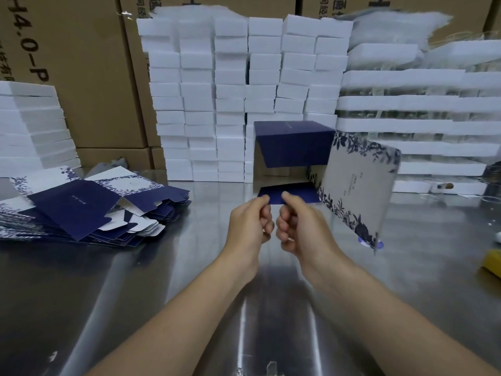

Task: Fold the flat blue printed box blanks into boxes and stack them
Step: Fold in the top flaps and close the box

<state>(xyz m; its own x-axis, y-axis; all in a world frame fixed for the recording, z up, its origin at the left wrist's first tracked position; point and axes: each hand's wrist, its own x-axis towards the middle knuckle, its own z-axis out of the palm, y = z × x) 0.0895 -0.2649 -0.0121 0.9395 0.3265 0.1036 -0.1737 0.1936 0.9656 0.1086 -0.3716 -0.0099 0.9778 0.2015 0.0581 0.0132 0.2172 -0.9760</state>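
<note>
Both hands pinch one edge: left hand (250, 222) and right hand (295, 226), thumbs over curled fingers, grip the near edge of the lower panel (298, 192) of one box blank (294, 143), centre of frame, over the counter (189, 280); can't tell whether its far edge touches the counter. The blank is half opened into a tube, with the dark top panel (292, 128) above; floral panel (357, 185) hangs loose at centre right, blurred, exact angle unclear. The pile of flat blanks (81, 207) lies fanned on the counter at left, well apart from the hands; no finished blue boxes visible.

Handling, my read: thin printed card; very light; stiff across a panel, floppy at every score line, so it hinges where creased, not where pushed. Coated print looks smooth, likely slippery under dry fingertips; pinch it, don't press flat. Edges and tabs dog-ear easily, and a stray crease will show on dark blue.

Where to hold: panel edges close to a score line, two points spread apart to stop the tube racking. The present pinch points sit close together mid-edge; fine for pulling open, weak for controlling the loose floral panel. One hand probably needs to go to that panel or its hinge; keep off the cut tabs.

Background: white foam blocks (200, 104) stacked in front of cartons (81, 63), upper half of frame; not in play.
</note>
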